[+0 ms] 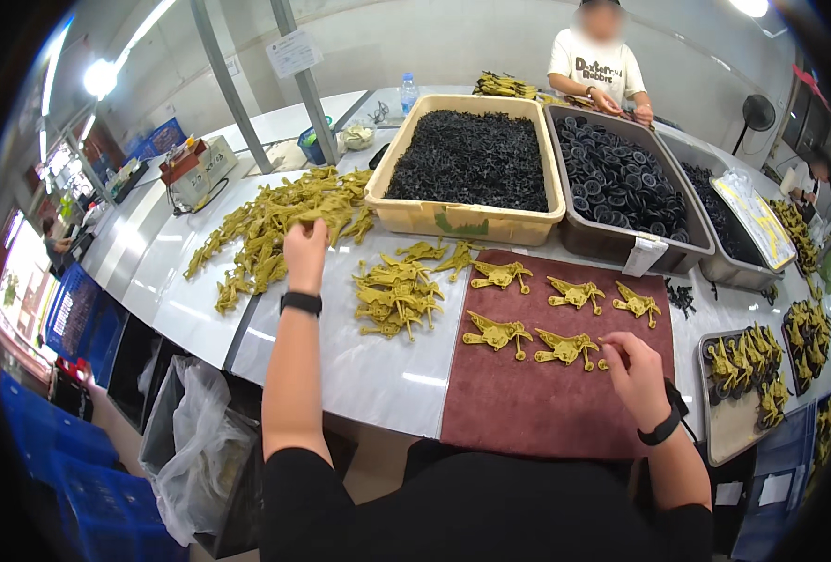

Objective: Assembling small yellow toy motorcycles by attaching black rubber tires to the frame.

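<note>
My left hand [307,245] is at the near edge of a large heap of olive-yellow plastic parts [280,217], fingers pinched together; what lies between them is hidden. Over the right side of a dark red cloth mat [528,407], my right hand [637,373] has its thumb and fingertips drawn together. They are right by the end of a winged olive-yellow plastic part [565,347], and I cannot make out what they grip. Several matching parts, one of them a plastic part [500,273], lie spaced in two rows on the mat. Left of the mat is a smaller pile of parts [397,295].
Behind the mat stand a cream bin [472,220] of small black pieces and a grey bin [622,239] of black wheels. A tray [729,440] with assembled parts is at right. A co-worker [603,61] stands across the table. A plastic-lined crate [191,450] is at lower left.
</note>
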Motion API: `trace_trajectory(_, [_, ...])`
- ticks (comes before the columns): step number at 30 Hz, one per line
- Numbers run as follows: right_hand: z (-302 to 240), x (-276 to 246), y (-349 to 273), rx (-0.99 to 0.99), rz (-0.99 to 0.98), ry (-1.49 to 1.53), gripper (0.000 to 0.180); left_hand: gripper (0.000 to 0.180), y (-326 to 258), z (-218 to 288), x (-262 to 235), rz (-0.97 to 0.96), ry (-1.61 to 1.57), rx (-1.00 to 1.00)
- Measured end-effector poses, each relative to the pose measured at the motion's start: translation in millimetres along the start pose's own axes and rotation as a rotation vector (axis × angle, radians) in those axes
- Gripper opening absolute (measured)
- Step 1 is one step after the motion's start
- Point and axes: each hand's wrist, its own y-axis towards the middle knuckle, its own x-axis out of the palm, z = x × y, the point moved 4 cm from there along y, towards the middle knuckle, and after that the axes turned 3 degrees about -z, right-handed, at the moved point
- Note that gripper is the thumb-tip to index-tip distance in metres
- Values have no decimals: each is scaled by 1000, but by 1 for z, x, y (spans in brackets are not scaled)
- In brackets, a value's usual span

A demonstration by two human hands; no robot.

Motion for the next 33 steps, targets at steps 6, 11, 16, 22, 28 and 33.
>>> trace_trajectory(6, [-42, 61, 22, 70, -232, 763, 21, 19, -165, 94, 48, -709, -840, -334])
trace_trajectory(11, [-50, 80, 9, 361, -547, 1275, 18, 38, -231, 110, 69, -879, -767, -378])
trace_trajectory(16, [-37, 88, -11, 434, -663, 1354, 11, 70, -251, 140, 70, -452, 0, 505])
trace_trajectory(22, [-52, 99, -32, 508, -727, 1489, 8, 72, -279, 138, 85, -517, 122, 752])
trace_trajectory(28, [-51, 107, -39, 550, -800, 1472, 12, 66, -277, 137, 76, -616, 96, 744])
trace_trajectory(33, [-57, 116, -41, 622, -812, 1480, 12, 58, -277, 111, 64, -492, -37, 606])
